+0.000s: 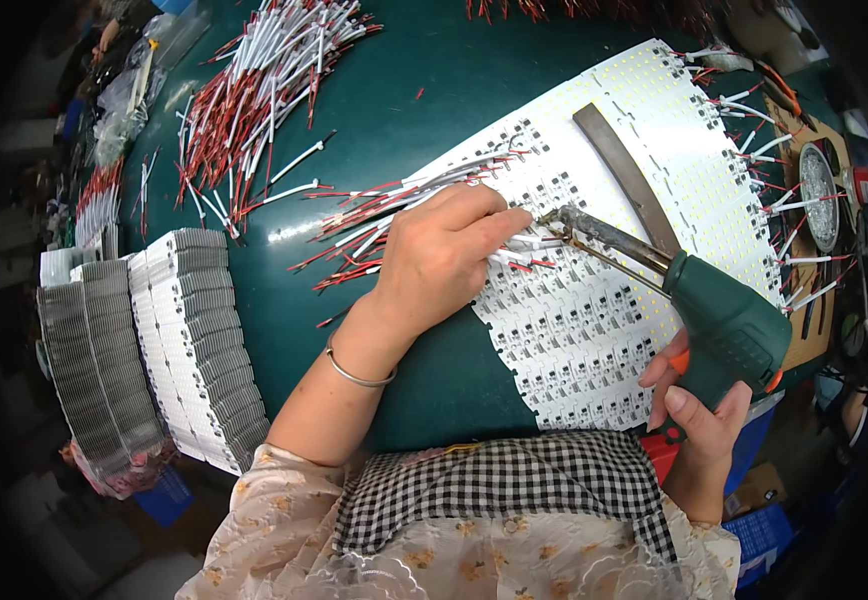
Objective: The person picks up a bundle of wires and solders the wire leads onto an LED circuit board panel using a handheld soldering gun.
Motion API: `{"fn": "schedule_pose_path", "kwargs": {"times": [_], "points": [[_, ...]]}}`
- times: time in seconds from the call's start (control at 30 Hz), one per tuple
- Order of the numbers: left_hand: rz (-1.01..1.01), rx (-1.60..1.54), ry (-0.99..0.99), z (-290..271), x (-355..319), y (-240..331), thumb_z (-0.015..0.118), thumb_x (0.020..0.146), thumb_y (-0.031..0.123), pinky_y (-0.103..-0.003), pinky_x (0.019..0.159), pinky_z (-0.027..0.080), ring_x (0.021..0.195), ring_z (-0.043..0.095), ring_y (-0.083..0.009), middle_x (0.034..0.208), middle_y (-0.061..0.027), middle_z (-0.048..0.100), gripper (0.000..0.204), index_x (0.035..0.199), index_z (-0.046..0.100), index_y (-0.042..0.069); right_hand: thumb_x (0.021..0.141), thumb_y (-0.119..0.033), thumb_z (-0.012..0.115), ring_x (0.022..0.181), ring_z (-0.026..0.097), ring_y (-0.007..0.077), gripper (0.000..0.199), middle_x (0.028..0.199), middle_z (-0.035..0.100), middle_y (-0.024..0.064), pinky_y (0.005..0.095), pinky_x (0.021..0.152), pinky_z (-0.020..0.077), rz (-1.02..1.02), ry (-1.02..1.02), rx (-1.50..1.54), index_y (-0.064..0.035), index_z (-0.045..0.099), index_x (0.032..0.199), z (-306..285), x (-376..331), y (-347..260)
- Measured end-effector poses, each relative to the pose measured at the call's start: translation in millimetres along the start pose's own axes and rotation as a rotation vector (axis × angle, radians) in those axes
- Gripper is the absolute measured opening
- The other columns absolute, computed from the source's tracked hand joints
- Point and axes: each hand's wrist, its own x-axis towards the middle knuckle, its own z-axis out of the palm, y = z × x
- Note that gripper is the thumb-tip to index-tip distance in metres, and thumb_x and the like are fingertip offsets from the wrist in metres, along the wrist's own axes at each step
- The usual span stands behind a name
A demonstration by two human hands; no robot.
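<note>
In my right hand point(699, 405) is a green soldering gun point(729, 320) with an orange trigger, its metal barrel pointing left. Its dark tip meets the white LED circuit boards point(579, 340) just beside the fingertips of my left hand point(444, 250). That hand is closed in a pinch over the boards, on a white-sleeved wire lead point(537, 242) whose held part is mostly hidden by the fingers. More red and white wire leads point(364, 225) lie loose under and around the left hand. A flat, dark curved metal bar point(626, 175) rests on the boards behind the gun's barrel.
A large heap of red and white wires point(264, 90) lies at the far left. Stacked boards point(194, 340) stand by my left forearm. Soldered wires point(794, 205) stick out from the boards' right edge. Beyond is an oval metal dish point(818, 198) on a wooden board.
</note>
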Motion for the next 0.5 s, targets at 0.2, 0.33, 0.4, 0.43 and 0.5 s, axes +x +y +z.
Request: {"fn": "schedule_pose_path", "kwargs": {"times": [0.2,0.33,0.4,0.43,0.5], "points": [[0.017,-0.001,0.015,-0.2,1.0,-0.4,0.053,0.053,-0.016,-0.033,0.057,0.05,0.069,0.063,-0.0235,0.078,-0.0086,0.064,0.047,0.092,0.068,0.004,0.077,-0.009,0.069,0.069,0.062,0.0232,0.063,0.102,0.053,0.0185,0.0248,0.041,0.0497,0.043,0.044,-0.073,0.015,0.039,0.127,1.6,-2.0,3.1],[0.023,0.018,0.001,-1.0,2.1,-0.1,0.054,0.053,-0.016,-0.033,0.056,0.051,0.068,0.063,-0.0234,0.078,-0.0083,0.064,0.045,0.092,0.068,0.004,0.078,-0.008,0.069,0.065,0.061,0.0204,0.046,0.092,0.056,0.0174,0.0242,0.04,0.0487,0.08,0.082,-0.082,0.011,0.046,0.112,3.4,-4.6,1.2],[0.011,0.037,-0.004,-1.2,1.2,0.9,0.055,0.054,-0.015,-0.033,0.056,0.051,0.068,0.063,-0.0235,0.079,-0.0083,0.064,0.045,0.092,0.068,0.004,0.078,-0.007,0.069,0.064,0.06,0.0194,0.039,0.088,0.056,0.017,0.024,0.04,0.0483,0.115,0.083,-0.091,0.0093,0.048,0.107,1.5,-5.4,1.0],[0.011,0.037,-0.004,-1.0,1.1,1.0,0.055,0.054,-0.015,-0.033,0.056,0.051,0.068,0.063,-0.0235,0.079,-0.0083,0.064,0.045,0.092,0.068,0.004,0.079,-0.003,0.066,0.064,0.059,0.0168,0.042,0.089,0.058,0.0181,0.0241,0.046,0.0494,0.094,0.051,-0.092,0.0097,0.046,0.114,-0.6,-5.9,1.5],[0.016,0.034,0.005,-0.1,1.1,1.1,0.055,0.054,-0.015,-0.033,0.056,0.051,0.069,0.063,-0.0236,0.079,-0.0083,0.064,0.044,0.092,0.068,0.004,0.08,0.002,0.063,0.064,0.059,0.0143,0.045,0.089,0.06,0.0191,0.0242,0.051,0.0505,0.073,0.019,-0.093,0.0101,0.045,0.121,1.5,-5.6,2.0]]}}
